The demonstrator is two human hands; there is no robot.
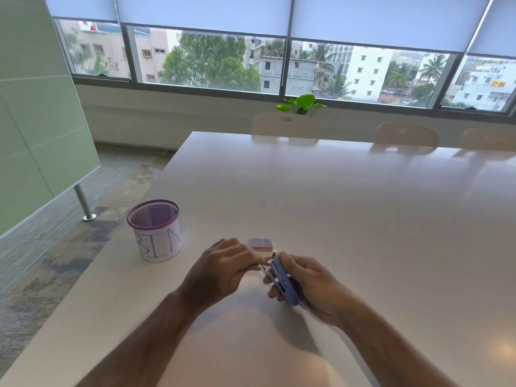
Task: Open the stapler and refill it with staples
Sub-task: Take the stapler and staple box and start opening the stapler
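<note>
A small blue stapler is held above the table's near edge, tilted on its side, with its metal staple channel facing left. My right hand grips the stapler's body from the right. My left hand has its fingers curled and pinches something thin and metallic at the stapler's front end; whether this is a strip of staples or the stapler's own rail I cannot tell. A small white and red staple box lies flat on the table just beyond both hands.
A purple mesh cup wrapped in paper marked "BIN" stands on the white table to the left of my hands. Chairs line the table's far side. The table's left edge drops to carpeted floor.
</note>
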